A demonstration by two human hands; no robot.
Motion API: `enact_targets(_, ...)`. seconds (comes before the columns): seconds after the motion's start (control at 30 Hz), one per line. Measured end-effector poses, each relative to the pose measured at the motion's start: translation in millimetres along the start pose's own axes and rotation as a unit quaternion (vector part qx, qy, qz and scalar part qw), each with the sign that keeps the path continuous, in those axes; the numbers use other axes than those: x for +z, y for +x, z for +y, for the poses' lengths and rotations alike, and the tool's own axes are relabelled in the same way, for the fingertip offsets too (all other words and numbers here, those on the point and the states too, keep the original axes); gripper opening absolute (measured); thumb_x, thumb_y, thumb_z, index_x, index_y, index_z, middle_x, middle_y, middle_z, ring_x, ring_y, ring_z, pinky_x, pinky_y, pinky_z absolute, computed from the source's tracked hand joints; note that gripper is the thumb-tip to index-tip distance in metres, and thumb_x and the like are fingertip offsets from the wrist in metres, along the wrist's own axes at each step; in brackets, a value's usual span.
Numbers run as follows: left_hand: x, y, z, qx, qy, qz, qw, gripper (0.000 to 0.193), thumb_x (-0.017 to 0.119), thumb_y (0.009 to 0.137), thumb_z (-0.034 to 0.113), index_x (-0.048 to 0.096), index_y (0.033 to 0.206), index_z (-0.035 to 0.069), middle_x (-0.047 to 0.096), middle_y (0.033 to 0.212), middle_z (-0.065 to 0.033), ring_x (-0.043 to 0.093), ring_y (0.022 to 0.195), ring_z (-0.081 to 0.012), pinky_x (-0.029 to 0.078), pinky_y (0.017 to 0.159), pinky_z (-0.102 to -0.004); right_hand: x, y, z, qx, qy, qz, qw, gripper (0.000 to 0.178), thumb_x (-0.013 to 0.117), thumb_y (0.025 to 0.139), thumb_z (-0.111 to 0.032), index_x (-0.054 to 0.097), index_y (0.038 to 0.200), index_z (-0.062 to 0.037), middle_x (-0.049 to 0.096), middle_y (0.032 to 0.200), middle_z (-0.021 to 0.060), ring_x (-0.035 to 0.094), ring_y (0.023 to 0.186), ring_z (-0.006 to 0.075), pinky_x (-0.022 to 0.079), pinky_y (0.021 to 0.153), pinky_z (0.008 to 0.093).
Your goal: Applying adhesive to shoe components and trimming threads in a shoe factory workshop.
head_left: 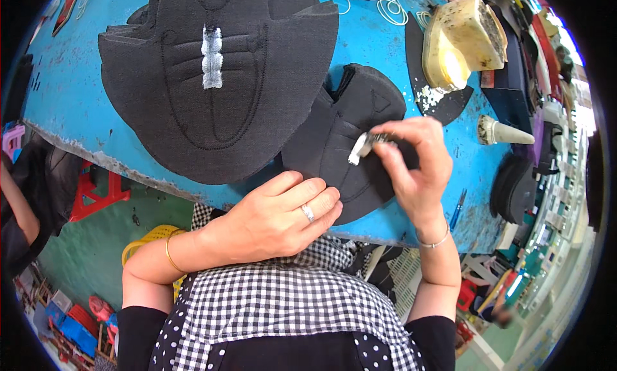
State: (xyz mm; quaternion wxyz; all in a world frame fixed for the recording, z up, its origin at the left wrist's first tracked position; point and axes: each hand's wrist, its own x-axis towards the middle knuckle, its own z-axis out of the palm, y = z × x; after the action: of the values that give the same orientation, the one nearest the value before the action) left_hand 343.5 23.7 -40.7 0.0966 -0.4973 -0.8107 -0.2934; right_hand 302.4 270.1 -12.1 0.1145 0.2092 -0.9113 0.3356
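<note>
Between thumb and fingers, a person's right hand (421, 162) grasps a small brush (362, 146), its white-coated tip down at the stitched face of a black fabric piece (337, 133) lying near the middle of a blue table (67, 81). The left hand (283, 217) rests palm down over the left near part of the same piece, fingers close together and a ring (307, 211) on one of them; its thumb is hidden, so whether it pinches the edge cannot be told.

Just to the left and farther off, overlapping the piece, sits a larger stack of black fabric (183, 81), its top marked with stitched curves and a vertical white stripe (212, 65). At the far right stands a cream-colored pot (443, 46), smeared dark at its mouth, with white flakes (429, 98) scattered just beside it on a black scrap (453, 107). Nearer, along the right side, are a pale cone (508, 133) lying on its side, a pile of curved black pieces (512, 188) and a slim blue tool (458, 210). Loops of white cord (392, 9) lie along the far side.

The worker wears a black-and-white checked apron (283, 300). Beyond the table's left edge, another person's arm (18, 204) shows near a red stool (96, 196).
</note>
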Motion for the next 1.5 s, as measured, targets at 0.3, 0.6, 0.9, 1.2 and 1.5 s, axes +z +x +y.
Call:
enact_targets(0.3,-10,12,7,-0.024,-0.017,-0.028,0.999,0.032,0.071,0.079,0.022,0.072,0.105,0.003,0.066,0.108,-0.0104,0.065,0.093,-0.0233,0.052,0.077,-0.0344,-6,-8,-7,-0.098,-0.054,-0.035,0.993,0.029,0.086,0.069,-0.011,0.070,0.094,-0.0107,0.073,0.091,0.0002,0.063,0.081,0.0207,0.043,0.079,0.0370)
enact_targets(0.6,-12,29,15,0.185,-0.029,0.187,0.964,0.021,0.064,0.074,0.006,0.076,0.092,0.003,0.044,0.069,0.0017,0.050,0.065,-0.0134,0.046,0.061,-0.0264,-41,-19,21,0.091,0.201,0.254,0.942,0.013,0.057,0.101,-0.008,0.057,0.110,0.0010,0.068,0.105,0.0142,0.064,0.100,0.0180,0.052,0.090,0.0329)
enact_targets(0.9,-92,-2,-20,-0.138,0.168,0.107,0.970,0.047,0.081,0.054,0.019,0.075,0.101,0.018,0.053,0.083,0.0022,0.057,0.081,-0.0201,0.047,0.070,-0.0398,-23,-32,8,0.142,0.204,0.112,0.962,0.016,0.068,0.089,0.001,0.062,0.104,-0.0002,0.070,0.101,0.0109,0.064,0.091,0.0156,0.051,0.083,0.0276)
enact_targets(1.2,-10,2,3,-0.032,-0.019,-0.033,0.999,0.041,0.075,0.080,0.032,0.071,0.112,0.007,0.064,0.120,-0.0081,0.062,0.104,-0.0233,0.049,0.088,-0.0370,4,-10,-3,0.017,0.008,0.003,1.000,0.019,0.081,0.077,-0.006,0.069,0.092,-0.0079,0.071,0.088,0.0041,0.062,0.081,0.0227,0.046,0.077,0.0360)
enact_targets(1.5,-6,10,4,-0.013,0.002,-0.035,0.999,0.033,0.070,0.077,0.022,0.071,0.103,0.001,0.065,0.109,-0.0113,0.063,0.097,-0.0241,0.051,0.078,-0.0336,-1,-9,-3,-0.069,-0.043,0.001,0.997,0.026,0.084,0.072,-0.009,0.069,0.092,-0.0083,0.072,0.089,0.0039,0.064,0.078,0.0222,0.044,0.076,0.0357)
